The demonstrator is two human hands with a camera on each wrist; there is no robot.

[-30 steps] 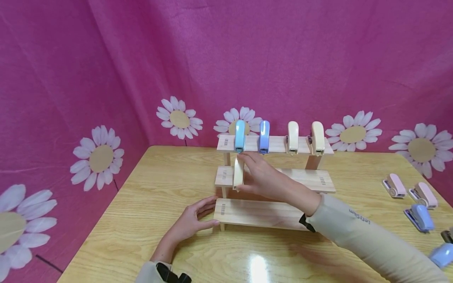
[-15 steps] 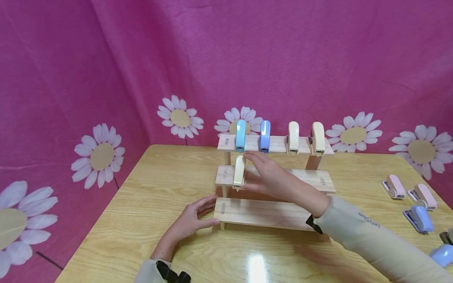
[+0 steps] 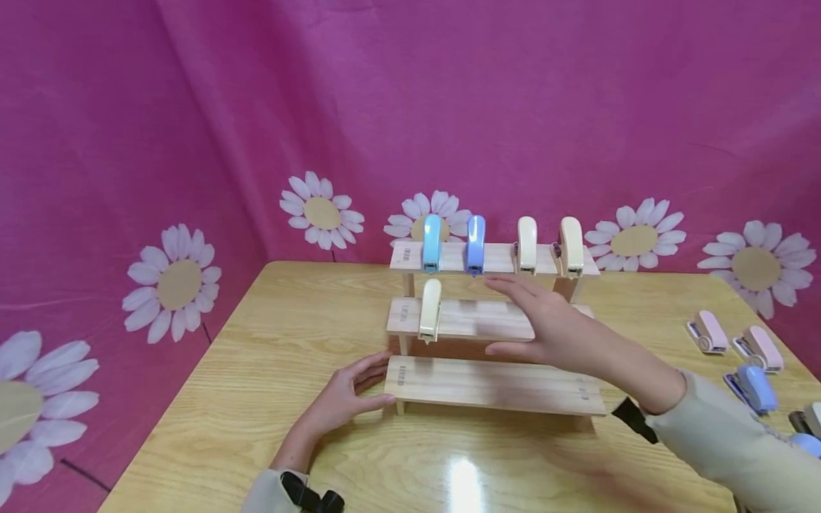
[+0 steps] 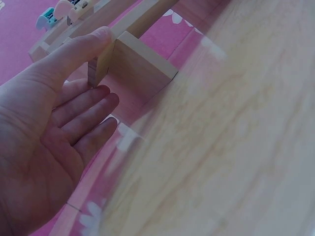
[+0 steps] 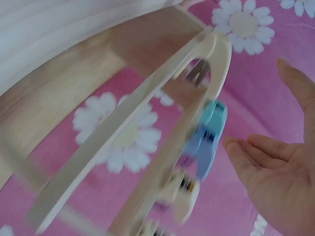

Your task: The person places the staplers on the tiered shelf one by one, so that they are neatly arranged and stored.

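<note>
A cream stapler (image 3: 430,311) stands at the left end of the middle shelf of a three-tier wooden display stand (image 3: 494,385). My right hand (image 3: 558,328) is to its right, apart from it, thumb and fingers spread with nothing between them. In the right wrist view that same stapler (image 5: 221,64) is at the upper middle, away from the fingers. My left hand (image 3: 349,395) holds the left end of the bottom shelf, thumb at the front corner and index finger at the rear one. The left wrist view shows the thumb against the board's end (image 4: 101,66); the index finger is partly hidden.
On the top shelf stand a light blue stapler (image 3: 432,244), a periwinkle stapler (image 3: 475,245) and two cream ones (image 3: 571,246). Two pink staplers (image 3: 708,331) and a blue stapler (image 3: 757,388) lie on the table at right, with more partly hidden by the sleeve. A magenta curtain (image 3: 513,107) hangs behind.
My right hand has let go of the cream stapler and drawn away to the right. The stapler stays on the middle shelf. My left hand has kept its place.
</note>
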